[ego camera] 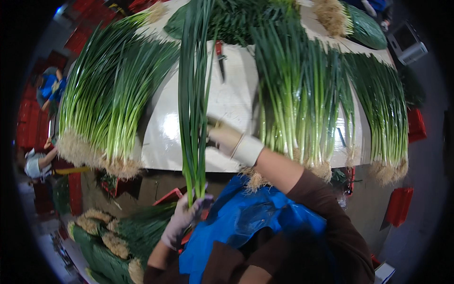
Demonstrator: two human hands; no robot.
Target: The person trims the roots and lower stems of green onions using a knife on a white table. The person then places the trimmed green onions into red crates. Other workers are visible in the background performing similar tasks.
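Observation:
My left hand (186, 216), in a pale glove, grips a few long green onions (193, 106) near their lower ends. Their dark leaves stretch upright across the white table (166, 149). Close beside the leaves, on their right, is my gloved right hand (224, 136). It is motion-blurred, and its fingertips are too dark to show whether they pinch a leaf. A knife with a red handle (219, 53) lies on the table beyond, blade towards me. Rooted green onions are spread out on the left (120, 106) and on the right (298, 106).
Another row of onions (383, 117) lies at the far right. Cut leaves (241, 21) are heaped at the back. Rooted bundles (106, 245) are stacked at lower left. A blue apron (248, 209) covers my front. Red crates (401, 206) stand on the floor; people work at far left.

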